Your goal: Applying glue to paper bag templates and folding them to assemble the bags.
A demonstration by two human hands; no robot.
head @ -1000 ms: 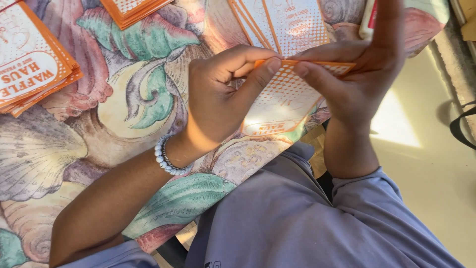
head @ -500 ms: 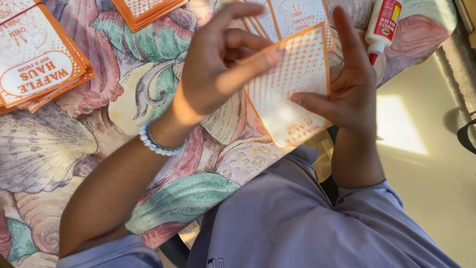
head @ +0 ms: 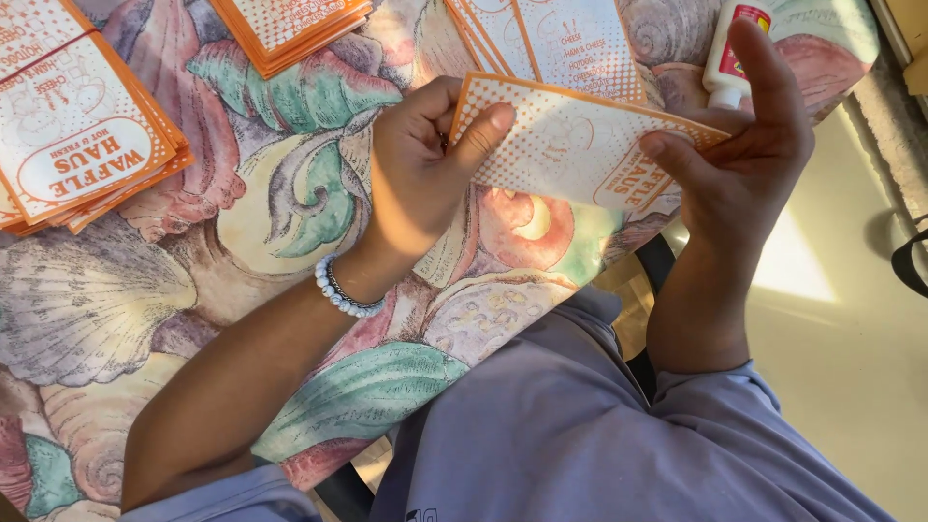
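Both hands hold one orange-and-white dotted paper sleeve (head: pixel 570 145) just above the table's near edge. My left hand (head: pixel 420 174), with a beaded bracelet on its wrist, pinches the sleeve's left end between thumb and fingers. My right hand (head: pixel 744 155) grips the right end, thumb on the printed face, fingers raised behind it. The sleeve lies nearly flat, printed side up.
A shell-patterned tablecloth (head: pixel 193 290) covers the table. Stacks of the same sleeves lie at far left (head: pixel 77 145), top middle (head: pixel 290 24) and behind the held one (head: pixel 551 39). A white glue bottle with a red label (head: pixel 733 48) stands behind my right hand. Pale floor at right.
The sleeve has turned from edge-on, to upright with its dotted face showing, to lying flat with its printed face up. Both hands kept hold of it and shifted slightly right.
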